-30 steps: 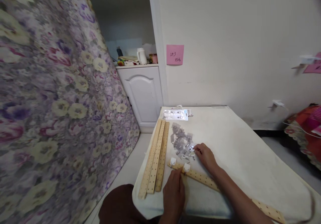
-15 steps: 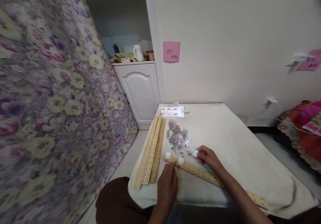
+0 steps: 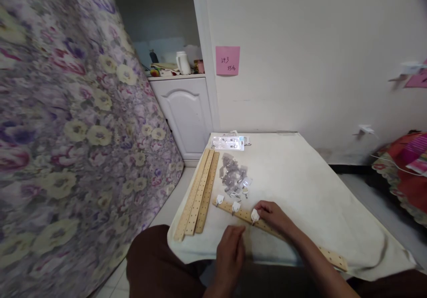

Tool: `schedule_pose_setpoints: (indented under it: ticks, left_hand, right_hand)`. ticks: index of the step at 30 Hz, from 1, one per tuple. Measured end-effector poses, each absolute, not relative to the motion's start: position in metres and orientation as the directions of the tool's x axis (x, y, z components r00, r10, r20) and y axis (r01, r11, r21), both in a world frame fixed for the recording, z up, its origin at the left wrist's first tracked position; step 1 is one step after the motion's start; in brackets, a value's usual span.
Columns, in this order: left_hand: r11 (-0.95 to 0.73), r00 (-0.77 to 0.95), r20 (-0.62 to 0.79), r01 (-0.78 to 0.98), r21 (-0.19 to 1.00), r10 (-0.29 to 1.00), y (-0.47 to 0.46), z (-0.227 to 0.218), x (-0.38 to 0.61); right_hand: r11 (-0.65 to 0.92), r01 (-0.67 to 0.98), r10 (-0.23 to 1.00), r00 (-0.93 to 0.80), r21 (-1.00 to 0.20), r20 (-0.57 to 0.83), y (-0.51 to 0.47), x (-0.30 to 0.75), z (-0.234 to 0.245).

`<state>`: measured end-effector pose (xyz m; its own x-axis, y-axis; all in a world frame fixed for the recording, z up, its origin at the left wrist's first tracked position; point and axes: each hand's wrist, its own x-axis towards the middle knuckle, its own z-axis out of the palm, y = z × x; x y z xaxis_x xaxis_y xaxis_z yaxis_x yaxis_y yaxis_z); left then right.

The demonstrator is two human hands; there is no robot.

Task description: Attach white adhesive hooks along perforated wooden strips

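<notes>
A long wooden strip with rows of holes (image 3: 328,255) lies slantwise across the near part of the white-covered table (image 3: 310,187). Two white hooks (image 3: 219,199) (image 3: 235,207) sit on its left end. My right hand (image 3: 272,215) pinches a third white hook (image 3: 255,215) against the strip. Just below the strip, near the table's front edge, my left hand (image 3: 230,253) hovers with its fingers curled and close together; nothing shows in it. A heap of small clear hooks (image 3: 234,179) lies just beyond the strip.
Three more holed wooden strips (image 3: 196,193) lie side by side along the table's left edge. A clear blister pack (image 3: 228,143) rests at the far edge. A flowered mattress (image 3: 66,124) stands at the left, a white cabinet (image 3: 183,111) behind, and a pink note (image 3: 227,60) on the wall.
My right hand took a white hook from beside the heap and brought it down onto the strip. My left hand drew back from the strip toward the table's front edge.
</notes>
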<state>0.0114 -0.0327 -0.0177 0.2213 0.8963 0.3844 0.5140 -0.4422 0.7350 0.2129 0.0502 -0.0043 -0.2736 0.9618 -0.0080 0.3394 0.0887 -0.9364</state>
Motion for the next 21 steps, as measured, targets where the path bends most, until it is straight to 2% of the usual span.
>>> schedule_pose_setpoints:
  ticks: [8,14,21]
  left_hand:
    - [-0.416,0.25,0.336,0.628,0.658,0.908,-0.023,-0.024,0.023]
    - [-0.399,0.276,0.291,0.702,0.59,0.916,-0.022,-0.028,0.024]
    - [-0.382,0.284,0.256,0.723,0.576,0.924,-0.018,-0.025,0.026]
  right_hand:
    - [0.194,0.489,0.969,-0.232,-0.85,0.088,0.05,0.208,-0.007]
    - [0.193,0.489,0.972,-0.215,-0.851,0.097,0.048,0.207,-0.013]
    - [0.194,0.497,0.976,-0.187,-0.846,0.114,0.045,0.206,-0.012]
